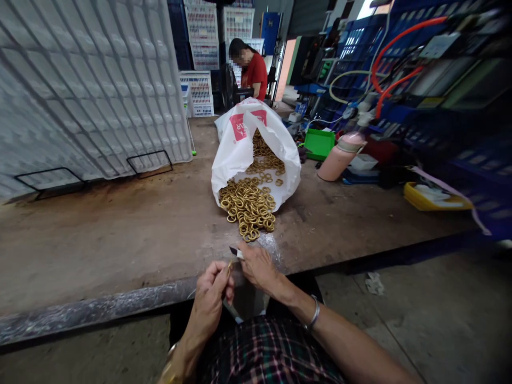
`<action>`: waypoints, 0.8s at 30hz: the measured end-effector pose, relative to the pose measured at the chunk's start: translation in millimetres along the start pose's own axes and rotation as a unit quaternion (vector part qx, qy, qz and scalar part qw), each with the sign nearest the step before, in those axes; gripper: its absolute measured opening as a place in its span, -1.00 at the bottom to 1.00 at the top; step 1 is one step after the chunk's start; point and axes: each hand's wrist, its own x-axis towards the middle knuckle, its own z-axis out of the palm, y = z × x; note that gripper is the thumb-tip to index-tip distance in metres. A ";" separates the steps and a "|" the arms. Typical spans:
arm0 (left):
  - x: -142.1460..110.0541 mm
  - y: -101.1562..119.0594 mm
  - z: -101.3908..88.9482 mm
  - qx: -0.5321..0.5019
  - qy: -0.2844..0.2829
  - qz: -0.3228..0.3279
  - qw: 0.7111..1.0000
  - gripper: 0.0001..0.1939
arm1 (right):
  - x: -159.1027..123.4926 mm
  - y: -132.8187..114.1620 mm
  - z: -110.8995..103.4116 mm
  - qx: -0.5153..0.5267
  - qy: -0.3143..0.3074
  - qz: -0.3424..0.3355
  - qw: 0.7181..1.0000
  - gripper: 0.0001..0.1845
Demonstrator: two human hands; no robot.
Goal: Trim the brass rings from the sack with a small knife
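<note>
My left hand [212, 295] is closed in a pinch on a small brass ring [229, 265] at the near edge of the workbench [120, 234]. My right hand [258, 265] is closed on a small dark blade tool [236, 251], held close to the ring. Beyond my hands a pile of brass rings [250, 205] spills from an open white plastic bag [236, 154] lying on the bench. A clear bag [248, 301] hangs below my hands at my lap.
A large white ribbed plastic panel [88, 80] leans at the left. A pink cylinder [340, 154], green tray [319, 144] and yellow tray [434, 196] lie at the right. A person in a red shirt [256, 72] works at the back near stacked crates [202, 42].
</note>
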 end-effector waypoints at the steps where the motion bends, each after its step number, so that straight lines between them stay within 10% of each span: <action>1: -3.4 2.2 0.9 -0.015 -0.015 -0.011 1.000 -0.73 | 1.0 3.8 -0.1 -0.003 0.006 0.015 1.000 -0.74; 8: 0.2 7.8 5.8 -0.149 -0.021 -0.067 0.986 -0.72 | 7.8 35.7 -7.9 0.014 0.108 0.116 0.987 -0.74; 24: 11.5 1.4 -3.1 -0.285 0.014 -0.141 0.948 -0.81 | 9.1 42.9 -19.1 -0.007 0.098 0.146 0.985 -0.82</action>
